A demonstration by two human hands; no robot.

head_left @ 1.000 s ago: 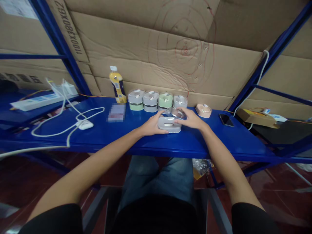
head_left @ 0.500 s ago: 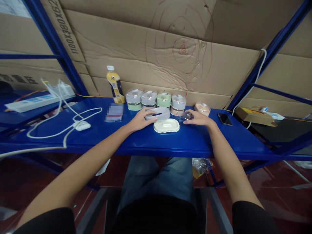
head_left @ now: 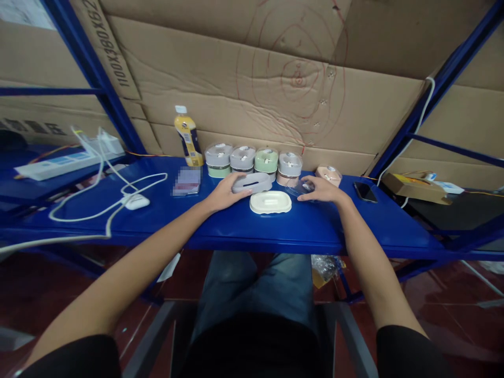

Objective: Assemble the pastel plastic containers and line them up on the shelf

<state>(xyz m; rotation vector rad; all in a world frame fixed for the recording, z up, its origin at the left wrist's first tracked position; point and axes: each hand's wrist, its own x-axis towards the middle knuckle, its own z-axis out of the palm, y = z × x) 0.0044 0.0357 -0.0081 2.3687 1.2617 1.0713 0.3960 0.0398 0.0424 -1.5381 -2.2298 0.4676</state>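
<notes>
Left of centre, my left hand (head_left: 225,193) grips the left end of a grey oval cover (head_left: 256,182) with a dark slot in it, thumb in front and fingers behind. Just in front of it lies a cream oval tray (head_left: 271,202) with a raised middle, flat on the blue table. My right hand (head_left: 323,189) is curled over a clear plastic cover (head_left: 302,186), which is partly hidden by the fingers. Behind both hands stands a row of lidded oval boxes, among them a grey-and-green one (head_left: 219,159), a green one (head_left: 266,161) and a grey-and-pink one (head_left: 290,167).
A pink box (head_left: 328,175) and a phone (head_left: 365,191) lie to the right. On the left are a yellow bottle (head_left: 189,137), a blurred-out flat object (head_left: 187,181) and a white cable with a charger (head_left: 136,201). Cardboard (head_left: 220,73) walls off the back.
My left hand has tilted the grey cover slightly and shifted it a little left relative to the cream tray. My right hand stays on the clear cover.
</notes>
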